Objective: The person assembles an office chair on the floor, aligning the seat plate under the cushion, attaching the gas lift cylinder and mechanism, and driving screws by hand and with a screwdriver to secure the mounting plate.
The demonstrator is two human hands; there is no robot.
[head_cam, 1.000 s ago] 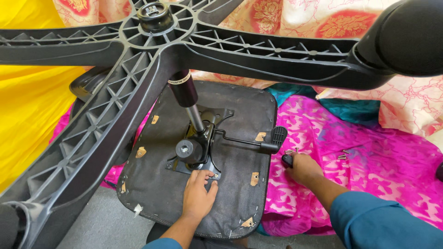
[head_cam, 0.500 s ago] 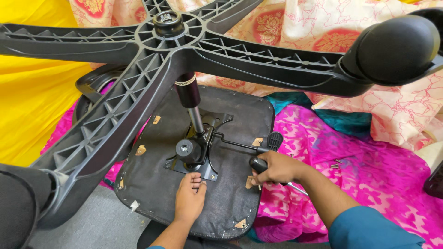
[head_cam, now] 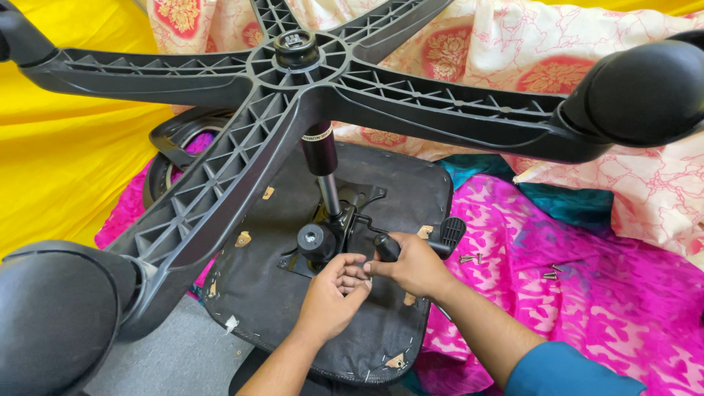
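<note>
At frame centre I see my right hand (head_cam: 414, 265) closed on a black-handled tool (head_cam: 386, 247), light, stiff, best gripped by its handle, my left hand (head_cam: 331, 293) half-curled, fingertips meeting it beside the seat mechanism (head_cam: 323, 238).

- My left hand (head_cam: 331, 292) reaches forward, palm turned up, fingers curled loosely toward the right one; forearm bare
- My right hand (head_cam: 412, 265) is closed in a fist, thumb side leftward; blue sleeve at the forearm
</note>
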